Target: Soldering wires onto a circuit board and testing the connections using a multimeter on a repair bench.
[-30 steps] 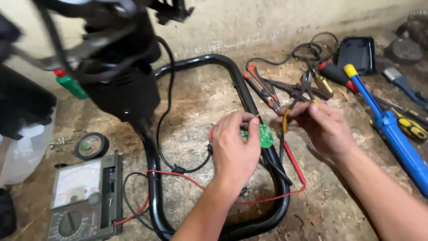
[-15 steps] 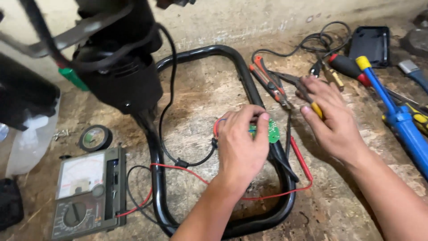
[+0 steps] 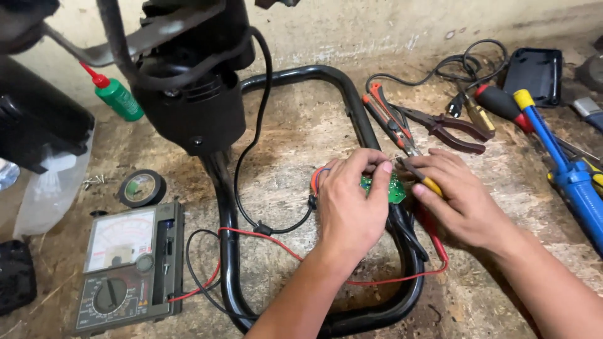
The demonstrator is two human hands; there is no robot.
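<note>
My left hand [image 3: 352,201] pinches a small green circuit board [image 3: 394,188] with red and blue wires, held over the black tube frame [image 3: 352,100]. My right hand [image 3: 455,198] grips a slim yellow-handled tool [image 3: 422,177], its tip touching the board's upper edge. A red probe lead [image 3: 276,245] and a black lead run from under my hands to the grey analogue multimeter [image 3: 129,267] at the lower left.
A black motor housing [image 3: 191,107] on the frame looms at the upper left. Black tape roll [image 3: 142,188], green squeeze bottle [image 3: 116,95], red-handled pliers [image 3: 433,122], screwdrivers [image 3: 502,103], a blue tool [image 3: 575,182] and a black cover [image 3: 534,72] lie around on the worn floor.
My right hand went from the pliers to picking up the yellow-handled tool and brought its tip to the board. My left hand kept its hold on the board.
</note>
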